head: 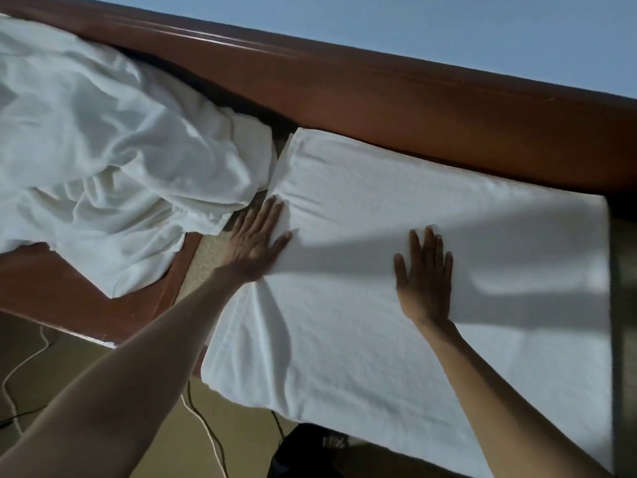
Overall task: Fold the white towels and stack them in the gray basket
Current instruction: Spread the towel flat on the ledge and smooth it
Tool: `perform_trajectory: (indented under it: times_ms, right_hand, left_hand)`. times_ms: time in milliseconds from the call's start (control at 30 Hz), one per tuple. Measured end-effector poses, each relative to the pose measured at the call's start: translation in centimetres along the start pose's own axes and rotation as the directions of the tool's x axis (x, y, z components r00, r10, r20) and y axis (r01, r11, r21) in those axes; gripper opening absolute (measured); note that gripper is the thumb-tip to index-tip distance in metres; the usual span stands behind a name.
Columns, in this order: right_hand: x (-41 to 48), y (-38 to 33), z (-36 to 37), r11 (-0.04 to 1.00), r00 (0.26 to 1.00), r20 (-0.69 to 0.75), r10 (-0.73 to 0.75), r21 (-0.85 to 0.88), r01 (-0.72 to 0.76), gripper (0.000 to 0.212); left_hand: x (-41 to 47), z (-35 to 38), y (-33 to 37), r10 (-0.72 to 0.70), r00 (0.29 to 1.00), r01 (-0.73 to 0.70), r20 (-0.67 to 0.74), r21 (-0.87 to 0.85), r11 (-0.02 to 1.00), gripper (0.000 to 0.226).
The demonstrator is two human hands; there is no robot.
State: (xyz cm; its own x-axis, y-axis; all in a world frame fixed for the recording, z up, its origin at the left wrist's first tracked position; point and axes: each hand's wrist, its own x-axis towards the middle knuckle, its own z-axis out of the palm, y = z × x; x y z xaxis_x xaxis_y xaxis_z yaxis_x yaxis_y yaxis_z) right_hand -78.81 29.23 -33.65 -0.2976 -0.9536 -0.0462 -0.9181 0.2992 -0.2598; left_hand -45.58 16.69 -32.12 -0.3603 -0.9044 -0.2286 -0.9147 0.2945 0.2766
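Observation:
A white towel [431, 201] lies spread flat across the right half of the brown wooden table [379, 105], its near edge hanging over the table's front. My left hand [256, 241] presses flat on the towel's left edge, fingers straight. Flat on the towel's middle lies my right hand [424, 277], fingers spread. A crumpled heap of white towels [103, 160] lies to the left of my left hand, touching the spread towel's far left corner. No gray basket is in view.
The table's raised wooden rim [448, 98] runs along the far side against a blue wall [448, 29]. A beige inlay [206, 257] shows beside my left hand. White and black cables [27, 360] lie on the floor below, and a dark object [310, 450] sits under the towel's front edge.

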Motion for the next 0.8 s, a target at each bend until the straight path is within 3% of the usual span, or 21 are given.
perform_trajectory:
  times_ms: [67, 133, 233, 367, 533, 700, 800]
  right_hand:
    - [-0.7, -0.2, 0.3, 1.0, 1.0, 0.001, 0.024, 0.009, -0.024, 0.063]
    - [-2.3, -0.4, 0.4, 0.998, 0.999, -0.029, 0.046, 0.032, -0.045, 0.061]
    - [-5.8, -0.7, 0.5, 0.999, 0.997, -0.069, 0.034, 0.041, -0.032, 0.06]
    - [-9.6, -1.2, 0.5, 0.997, 0.998, -0.057, 0.024, 0.073, -0.02, 0.062]
    - [-12.7, -2.6, 0.6, 0.992, 0.997, 0.008, 0.071, 0.105, -0.071, 0.068]
    - [-15.0, -3.2, 0.9, 0.998, 0.998, 0.027, 0.054, 0.035, -0.055, 0.066]
    - [-16.0, -3.5, 1.1, 0.997, 0.997, 0.018, 0.069, 0.026, -0.07, 0.067]
  left_hand:
    - [-0.3, -0.1, 0.4, -0.014, 1.0, 0.013, -0.019, -0.061, 0.998, 0.067]
    - [-2.4, -0.4, 1.0, -0.077, 0.984, 0.05, -0.161, -0.164, 0.985, 0.056]
    - [-8.5, -0.4, 1.4, -0.27, 0.904, 0.174, -0.331, -0.291, 0.941, 0.042]
    - [-16.3, 1.0, 0.6, -0.382, 0.904, 0.338, -0.194, -0.226, 0.914, 0.032]
    - [-19.0, 1.7, 0.3, -0.365, 0.927, 0.338, -0.086, -0.231, 0.912, 0.038]
    - [-18.8, 0.0, -0.3, -0.57, 0.818, 0.52, -0.075, -0.327, 0.79, 0.033]
    - [-19.6, 0.1, 0.2, -0.559, 0.829, 0.527, -0.015, -0.314, 0.79, 0.04]
